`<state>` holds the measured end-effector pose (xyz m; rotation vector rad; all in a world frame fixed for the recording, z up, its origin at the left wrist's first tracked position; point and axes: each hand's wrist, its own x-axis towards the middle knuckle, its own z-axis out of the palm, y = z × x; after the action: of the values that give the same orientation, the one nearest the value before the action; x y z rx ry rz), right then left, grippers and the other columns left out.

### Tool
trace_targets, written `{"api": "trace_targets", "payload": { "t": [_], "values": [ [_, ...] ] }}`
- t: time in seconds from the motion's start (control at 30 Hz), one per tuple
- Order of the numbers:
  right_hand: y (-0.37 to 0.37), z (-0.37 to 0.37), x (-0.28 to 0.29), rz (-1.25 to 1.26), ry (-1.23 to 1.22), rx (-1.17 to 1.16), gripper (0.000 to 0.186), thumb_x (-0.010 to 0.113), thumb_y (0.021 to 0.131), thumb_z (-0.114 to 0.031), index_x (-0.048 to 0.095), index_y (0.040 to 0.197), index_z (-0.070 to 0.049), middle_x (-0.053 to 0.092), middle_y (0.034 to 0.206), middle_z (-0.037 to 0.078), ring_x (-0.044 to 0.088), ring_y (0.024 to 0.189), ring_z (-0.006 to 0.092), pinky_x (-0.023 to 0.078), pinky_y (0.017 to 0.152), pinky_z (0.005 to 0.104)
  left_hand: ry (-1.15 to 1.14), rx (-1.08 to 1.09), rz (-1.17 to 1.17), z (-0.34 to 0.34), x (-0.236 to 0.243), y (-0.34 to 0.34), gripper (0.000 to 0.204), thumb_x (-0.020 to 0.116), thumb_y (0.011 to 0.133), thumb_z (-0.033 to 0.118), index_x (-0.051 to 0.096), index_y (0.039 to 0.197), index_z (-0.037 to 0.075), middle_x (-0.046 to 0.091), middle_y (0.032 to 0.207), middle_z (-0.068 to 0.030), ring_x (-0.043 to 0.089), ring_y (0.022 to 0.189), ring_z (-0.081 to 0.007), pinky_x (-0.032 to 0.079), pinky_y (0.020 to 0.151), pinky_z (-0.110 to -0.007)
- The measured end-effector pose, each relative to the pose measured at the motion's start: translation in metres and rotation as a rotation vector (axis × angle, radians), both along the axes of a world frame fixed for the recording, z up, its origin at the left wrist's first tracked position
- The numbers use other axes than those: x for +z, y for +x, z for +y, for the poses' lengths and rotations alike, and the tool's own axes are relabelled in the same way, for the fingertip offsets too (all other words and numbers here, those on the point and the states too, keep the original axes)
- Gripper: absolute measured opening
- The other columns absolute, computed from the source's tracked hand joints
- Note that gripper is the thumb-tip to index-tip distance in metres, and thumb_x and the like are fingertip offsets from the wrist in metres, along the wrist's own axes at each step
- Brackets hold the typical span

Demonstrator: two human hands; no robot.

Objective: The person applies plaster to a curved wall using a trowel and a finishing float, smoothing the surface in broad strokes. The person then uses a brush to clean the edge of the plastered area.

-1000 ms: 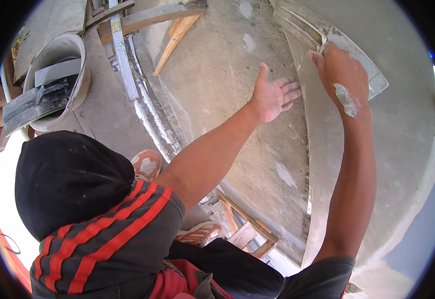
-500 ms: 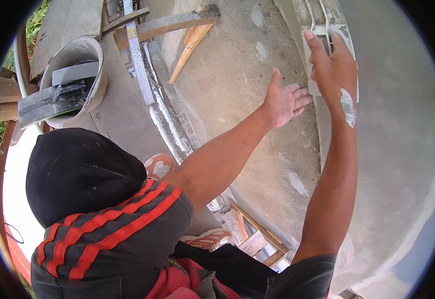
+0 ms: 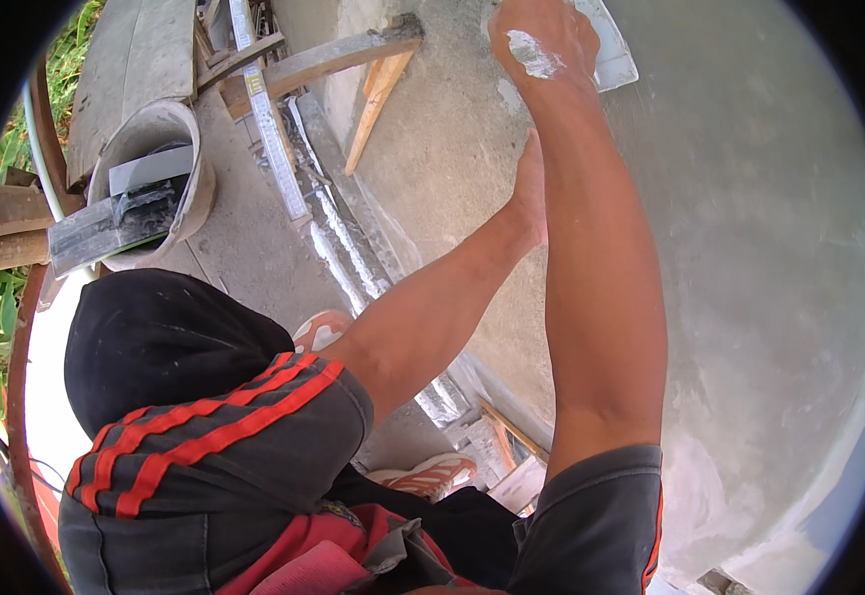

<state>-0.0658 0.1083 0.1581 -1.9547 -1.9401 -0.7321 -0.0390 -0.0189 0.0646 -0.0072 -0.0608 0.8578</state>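
Note:
My right hand (image 3: 551, 40) is at the top of the head view, closed around a pale plastering float that lies against the grey plastered wall (image 3: 749, 218). Only the corner of the float (image 3: 616, 55) shows beyond my fingers; its handle is hidden under the hand. White plaster is smeared on my right wrist. Below it, my left hand (image 3: 528, 193) is partly covered by my right forearm. Its thumb points up, stretched out; the other fingers are hidden behind that forearm, and no object shows in it.
To the left, a plaster-stained bucket (image 3: 199, 169) has a steel trowel (image 3: 95, 236) lying across its rim. A long metal straightedge (image 3: 276, 139) leans by a wooden beam (image 3: 333, 58) and an angled wooden strip (image 3: 378, 104). White plaster lines the wall's foot.
My right hand has swept the float up and to the left along the wall. My left hand has shifted slightly left, and my right forearm now crosses in front of it.

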Motion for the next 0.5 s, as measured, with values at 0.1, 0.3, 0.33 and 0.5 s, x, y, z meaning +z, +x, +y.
{"api": "trace_targets", "payload": {
  "t": [0.1, 0.3, 0.33, 0.5],
  "values": [
    [0.000, -0.013, 0.008, -0.027, -0.058, -0.041, 0.019, 0.059, 0.096, -0.016, 0.066, 0.100, 0.001, 0.076, 0.084, 0.021, 0.078, 0.078, 0.0373, 0.063, 0.069, 0.0467, 0.099, 0.067, -0.054, 0.004, 0.004, -0.004, 0.078, 0.021, 0.107, 0.075, 0.046, 0.151, 0.015, 0.059, 0.136, -0.0083, 0.060, 0.123, -0.0247, 0.055, 0.101, -0.049],
    [-0.010, -0.092, 0.043, 0.157, -0.303, -0.252, 0.034, 0.054, 0.108, -0.028, 0.064, 0.112, 0.005, 0.075, 0.100, 0.030, 0.073, 0.099, 0.0489, 0.056, 0.086, 0.0554, 0.176, 0.180, -0.177, -0.002, 0.021, -0.001, 0.083, 0.019, 0.104, 0.079, 0.046, 0.151, 0.015, 0.056, 0.143, -0.0086, 0.058, 0.128, -0.0274, 0.051, 0.108, -0.049],
    [-0.012, -0.108, 0.046, 0.181, -0.319, -0.294, 0.033, 0.054, 0.108, -0.026, 0.063, 0.112, 0.005, 0.075, 0.099, 0.030, 0.073, 0.099, 0.0488, 0.056, 0.085, 0.0551, 0.232, 0.187, -0.380, -0.004, 0.021, 0.004, 0.086, 0.017, 0.103, 0.080, 0.046, 0.151, 0.015, 0.056, 0.145, -0.0091, 0.057, 0.130, -0.0283, 0.050, 0.110, -0.050],
    [-0.014, -0.175, 0.062, 0.234, -0.364, -0.423, 0.031, 0.055, 0.108, -0.025, 0.062, 0.114, 0.005, 0.074, 0.098, 0.030, 0.072, 0.098, 0.0489, 0.055, 0.084, 0.0560, 0.230, -0.034, -0.633, 0.013, 0.001, 0.028, 0.103, 0.009, 0.098, 0.085, 0.033, 0.161, 0.006, 0.044, 0.161, -0.0145, 0.044, 0.147, -0.0322, 0.037, 0.119, -0.052]
  ]
}}
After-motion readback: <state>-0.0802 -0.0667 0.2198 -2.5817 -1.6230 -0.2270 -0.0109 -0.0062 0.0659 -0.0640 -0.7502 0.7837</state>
